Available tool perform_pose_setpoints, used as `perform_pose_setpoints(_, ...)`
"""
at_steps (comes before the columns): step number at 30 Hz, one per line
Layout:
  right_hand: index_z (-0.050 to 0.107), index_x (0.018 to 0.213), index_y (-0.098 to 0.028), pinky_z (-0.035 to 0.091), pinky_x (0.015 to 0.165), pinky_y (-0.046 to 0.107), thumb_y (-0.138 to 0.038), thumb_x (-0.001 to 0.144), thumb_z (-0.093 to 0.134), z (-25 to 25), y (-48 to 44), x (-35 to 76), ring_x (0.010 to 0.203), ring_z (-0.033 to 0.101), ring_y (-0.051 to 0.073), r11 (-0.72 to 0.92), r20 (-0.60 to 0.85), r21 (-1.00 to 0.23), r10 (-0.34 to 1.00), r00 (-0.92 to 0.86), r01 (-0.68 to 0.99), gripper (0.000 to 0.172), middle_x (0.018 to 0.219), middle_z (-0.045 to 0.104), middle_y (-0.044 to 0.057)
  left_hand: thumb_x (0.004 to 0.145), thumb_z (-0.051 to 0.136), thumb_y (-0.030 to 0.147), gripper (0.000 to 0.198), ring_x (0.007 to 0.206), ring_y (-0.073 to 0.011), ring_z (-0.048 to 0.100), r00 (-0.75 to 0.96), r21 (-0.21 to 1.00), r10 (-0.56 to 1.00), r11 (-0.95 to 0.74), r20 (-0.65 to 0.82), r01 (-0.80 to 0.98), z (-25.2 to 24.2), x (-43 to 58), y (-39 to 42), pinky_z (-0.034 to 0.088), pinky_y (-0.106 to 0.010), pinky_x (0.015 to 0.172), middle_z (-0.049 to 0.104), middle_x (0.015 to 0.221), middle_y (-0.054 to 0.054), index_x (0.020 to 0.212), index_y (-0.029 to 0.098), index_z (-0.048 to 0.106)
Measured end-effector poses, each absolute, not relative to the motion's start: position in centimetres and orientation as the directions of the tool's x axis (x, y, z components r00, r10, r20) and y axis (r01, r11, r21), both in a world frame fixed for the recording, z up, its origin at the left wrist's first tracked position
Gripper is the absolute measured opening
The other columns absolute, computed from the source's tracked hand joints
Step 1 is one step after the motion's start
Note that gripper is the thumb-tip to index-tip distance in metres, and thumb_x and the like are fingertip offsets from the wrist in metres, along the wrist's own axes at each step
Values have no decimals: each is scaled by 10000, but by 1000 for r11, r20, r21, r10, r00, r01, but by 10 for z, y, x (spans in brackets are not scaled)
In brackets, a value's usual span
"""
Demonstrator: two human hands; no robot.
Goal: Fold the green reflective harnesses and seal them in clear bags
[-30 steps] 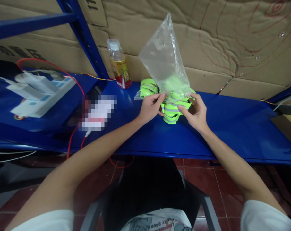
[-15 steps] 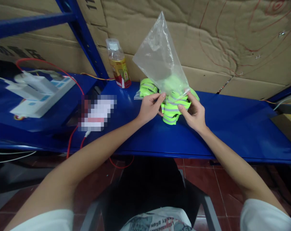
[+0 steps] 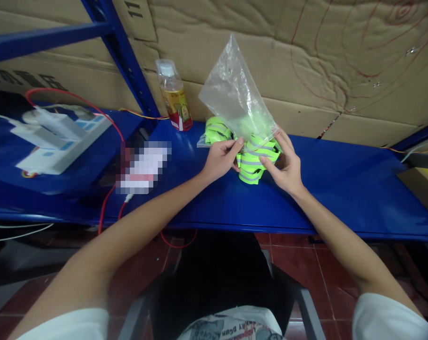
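Observation:
A clear plastic bag (image 3: 231,82) stands tilted over a bundle of neon-yellow reflective straps (image 3: 251,163) with grey stripes. My left hand (image 3: 221,158) pinches the bag's lower edge between thumb and fingers, at the left side of the bundle. On the right, my right hand (image 3: 284,160) has its fingers at the bag's edge and its thumb against the straps. Part of the neon material shows through the lower bag. Behind my left hand lies another neon bundle (image 3: 215,130), with clear plastic at its side.
A drink bottle (image 3: 176,97) stands at the back of the blue table (image 3: 341,189). At left are a white power strip (image 3: 63,144), a red cable (image 3: 104,208) and a blurred-out pale object (image 3: 145,167). A cardboard box (image 3: 421,186) sits at the right edge.
The bag's upper corner has dropped a little lower. My right fingers have shifted slightly up along the bag's edge; my left hand has hardly moved.

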State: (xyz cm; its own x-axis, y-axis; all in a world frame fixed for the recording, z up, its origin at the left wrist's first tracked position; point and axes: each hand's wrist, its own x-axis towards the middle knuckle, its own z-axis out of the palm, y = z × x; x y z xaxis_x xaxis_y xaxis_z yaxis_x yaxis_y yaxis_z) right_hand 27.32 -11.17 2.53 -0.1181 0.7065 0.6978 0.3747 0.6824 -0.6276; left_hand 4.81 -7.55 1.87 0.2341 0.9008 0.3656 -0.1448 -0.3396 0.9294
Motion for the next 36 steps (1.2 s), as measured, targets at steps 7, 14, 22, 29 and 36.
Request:
perform_pose_setpoints(7, 701, 1480, -393, 445, 1323, 599, -601, 913, 837, 24, -111, 272, 1538, 557, 346, 676, 723, -605, 688, -68, 421, 618, 1556, 675, 42, 884, 747, 809, 659, 463, -126, 660, 233, 941, 916, -292, 327, -173, 19, 49, -76, 624, -238, 438, 589, 531, 24, 676, 190, 657)
perform_pose_setpoints(14, 752, 1352, -351, 616, 1135, 537, -584, 809, 944, 19, -107, 270, 1368, 675, 340, 708, 757, -620, 653, 19, 338, 621, 1378, 726, 74, 703, 997, 572, 536, 628, -107, 692, 305, 936, 886, -319, 350, -148, 22, 48, -82, 655, -232, 543, 812, 928, -46, 972, 146, 817)
perform_pose_setpoints(22, 774, 1317, -334, 671, 1048, 507, -599, 814, 930, 16, -106, 270, 1292, 730, 323, 653, 700, -697, 710, 82, 297, 589, 1358, 747, 73, 638, 1038, 465, 494, 542, -121, 685, 221, 929, 903, -362, 369, -71, 14, 51, -79, 578, -231, 502, 784, 777, -32, 921, 141, 796)
perform_pose_setpoints(29, 829, 1285, -371, 740, 853, 456, -617, 907, 822, 18, -110, 274, 1194, 788, 301, 502, 521, -851, 842, 139, 153, 451, 1432, 762, 33, 672, 1007, 453, 448, 525, -115, 672, 193, 952, 932, -295, 306, -83, 13, 51, -76, 597, -243, 504, 765, 715, -23, 914, 134, 807)
perform_pose_setpoints(36, 855, 1211, -393, 750, 870, 488, -495, 821, 935, 15, -104, 274, 1180, 803, 293, 386, 370, -919, 915, 158, -79, 411, 1371, 801, -6, 648, 1020, 427, 489, 592, -90, 638, 176, 953, 945, -246, 277, -178, 9, 54, -73, 636, -261, 529, 801, 871, -60, 947, 131, 772)
